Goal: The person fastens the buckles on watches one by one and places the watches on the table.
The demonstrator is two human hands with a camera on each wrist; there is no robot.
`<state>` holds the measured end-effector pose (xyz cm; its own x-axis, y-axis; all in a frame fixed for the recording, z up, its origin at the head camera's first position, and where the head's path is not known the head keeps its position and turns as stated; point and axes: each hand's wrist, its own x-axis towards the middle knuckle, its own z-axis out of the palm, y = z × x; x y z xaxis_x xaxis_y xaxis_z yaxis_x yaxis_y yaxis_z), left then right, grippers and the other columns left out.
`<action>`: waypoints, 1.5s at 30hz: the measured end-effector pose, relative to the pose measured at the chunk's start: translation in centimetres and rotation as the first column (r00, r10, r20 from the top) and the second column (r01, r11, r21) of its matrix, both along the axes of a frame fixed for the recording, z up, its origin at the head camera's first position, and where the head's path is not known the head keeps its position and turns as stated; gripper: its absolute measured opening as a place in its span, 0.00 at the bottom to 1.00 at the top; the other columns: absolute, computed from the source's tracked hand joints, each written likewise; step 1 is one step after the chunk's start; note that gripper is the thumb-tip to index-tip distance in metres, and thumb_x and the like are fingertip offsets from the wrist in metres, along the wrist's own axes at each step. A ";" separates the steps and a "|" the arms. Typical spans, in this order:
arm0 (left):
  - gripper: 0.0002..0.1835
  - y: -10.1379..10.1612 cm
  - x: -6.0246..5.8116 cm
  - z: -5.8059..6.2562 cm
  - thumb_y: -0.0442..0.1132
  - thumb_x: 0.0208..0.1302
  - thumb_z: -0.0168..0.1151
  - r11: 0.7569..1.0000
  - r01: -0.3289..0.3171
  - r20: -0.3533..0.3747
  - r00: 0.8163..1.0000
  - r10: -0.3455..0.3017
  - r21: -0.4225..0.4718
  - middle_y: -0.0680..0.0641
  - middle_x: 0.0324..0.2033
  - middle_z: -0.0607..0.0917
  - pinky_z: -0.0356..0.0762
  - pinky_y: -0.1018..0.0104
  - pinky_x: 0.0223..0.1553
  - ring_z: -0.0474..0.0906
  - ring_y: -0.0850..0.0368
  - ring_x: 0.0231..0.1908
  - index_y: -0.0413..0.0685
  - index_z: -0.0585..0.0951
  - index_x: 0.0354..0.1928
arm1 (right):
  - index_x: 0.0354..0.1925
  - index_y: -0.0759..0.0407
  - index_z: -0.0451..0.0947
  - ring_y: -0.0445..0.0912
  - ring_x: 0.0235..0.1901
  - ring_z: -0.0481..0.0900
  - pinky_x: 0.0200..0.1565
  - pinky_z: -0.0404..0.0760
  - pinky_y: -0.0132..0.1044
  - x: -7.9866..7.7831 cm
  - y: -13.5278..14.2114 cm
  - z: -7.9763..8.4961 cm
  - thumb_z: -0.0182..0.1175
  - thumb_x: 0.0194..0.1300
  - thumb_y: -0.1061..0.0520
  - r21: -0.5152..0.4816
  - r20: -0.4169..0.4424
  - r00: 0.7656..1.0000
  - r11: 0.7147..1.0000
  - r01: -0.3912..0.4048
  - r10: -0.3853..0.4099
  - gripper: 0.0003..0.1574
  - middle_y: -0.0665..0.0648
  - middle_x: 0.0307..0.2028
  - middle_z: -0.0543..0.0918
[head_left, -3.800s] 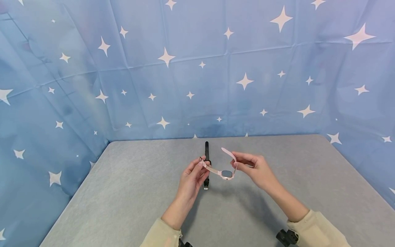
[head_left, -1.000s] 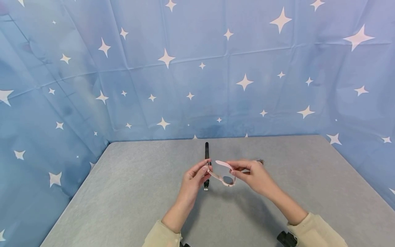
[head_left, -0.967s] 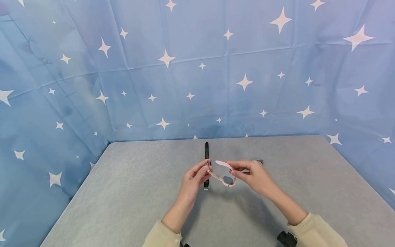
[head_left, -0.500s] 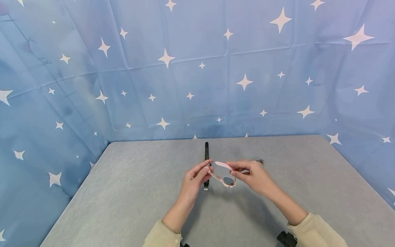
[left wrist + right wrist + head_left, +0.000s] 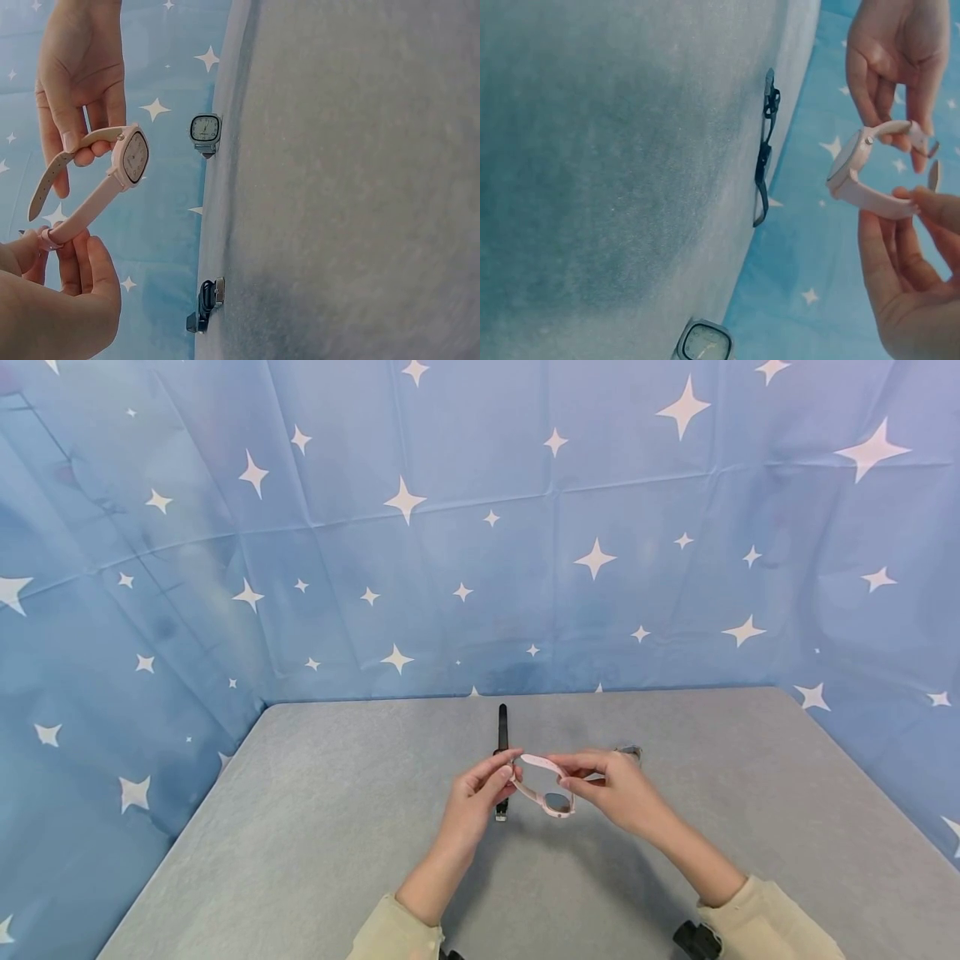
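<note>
While fingers [image 5: 491, 763] grip its strap [image 5: 86, 210], the pink watch [image 5: 133, 157] has curled tighter.

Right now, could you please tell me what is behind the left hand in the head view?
Behind the left hand lies a black watch; its far strap and near buckle show, but its middle is mostly covered.

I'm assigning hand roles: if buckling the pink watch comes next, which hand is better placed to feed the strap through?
Probably the right hand: it pinches the holed strap with its tip free, while the left hand holds the buckle end.
</note>
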<state>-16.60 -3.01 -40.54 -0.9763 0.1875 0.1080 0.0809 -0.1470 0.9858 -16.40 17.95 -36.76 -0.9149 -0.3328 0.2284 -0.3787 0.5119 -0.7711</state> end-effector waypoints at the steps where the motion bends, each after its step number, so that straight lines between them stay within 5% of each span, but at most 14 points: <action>1: 0.17 0.0 0.0 0.0 0.41 0.68 0.55 1.000 0.001 -0.001 1.000 -0.001 -0.002 0.49 0.40 0.83 0.77 0.64 0.52 0.79 0.54 0.48 0.44 0.79 0.55 | 0.52 0.57 0.81 0.45 0.40 0.82 0.39 0.82 0.31 0.0 0.0 0.0 0.62 0.61 0.61 0.002 -0.001 1.000 1.000 0.001 -0.001 0.18 0.57 0.45 0.84; 12: 0.16 0.1 0.0 -0.1 0.42 0.68 0.55 0.999 -0.001 -0.007 1.000 0.001 -0.043 0.37 0.44 0.81 0.77 0.65 0.52 0.78 0.60 0.45 0.47 0.79 0.55 | 0.52 0.57 0.80 0.46 0.41 0.82 0.40 0.82 0.32 0.1 0.0 0.0 0.62 0.62 0.61 -0.004 0.001 1.000 1.000 -0.010 0.010 0.18 0.57 0.46 0.84; 24: 0.16 0.3 0.1 0.0 0.41 0.67 0.56 0.999 -0.007 -0.023 1.000 0.006 -0.052 0.49 0.38 0.83 0.77 0.67 0.50 0.79 0.59 0.45 0.45 0.80 0.54 | 0.52 0.57 0.80 0.45 0.41 0.82 0.40 0.82 0.32 0.1 0.1 0.0 0.62 0.62 0.61 0.013 0.003 1.000 1.000 -0.015 0.015 0.19 0.57 0.46 0.84; 34: 0.16 0.3 0.2 0.1 0.41 0.66 0.58 0.998 -0.001 -0.023 1.000 0.000 -0.056 0.37 0.46 0.82 0.77 0.66 0.51 0.79 0.57 0.46 0.44 0.80 0.54 | 0.52 0.56 0.80 0.45 0.40 0.82 0.40 0.82 0.32 0.1 0.1 0.0 0.61 0.62 0.61 0.011 0.014 1.000 1.000 -0.024 0.023 0.19 0.56 0.46 0.84; 45: 0.16 0.3 0.3 0.2 0.40 0.65 0.59 0.999 -0.009 -0.019 1.000 0.008 -0.051 0.41 0.48 0.82 0.77 0.66 0.51 0.79 0.57 0.47 0.45 0.80 0.54 | 0.53 0.58 0.79 0.46 0.42 0.82 0.41 0.82 0.34 0.2 0.0 0.0 0.60 0.63 0.62 -0.012 0.025 0.999 0.999 -0.037 0.037 0.19 0.58 0.47 0.83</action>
<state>-16.28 -2.67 -40.39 -0.9759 0.1848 0.1165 0.1001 -0.0958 0.9904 -16.17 17.96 -36.72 -0.9077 -0.3639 0.2090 -0.3771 0.4892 -0.7864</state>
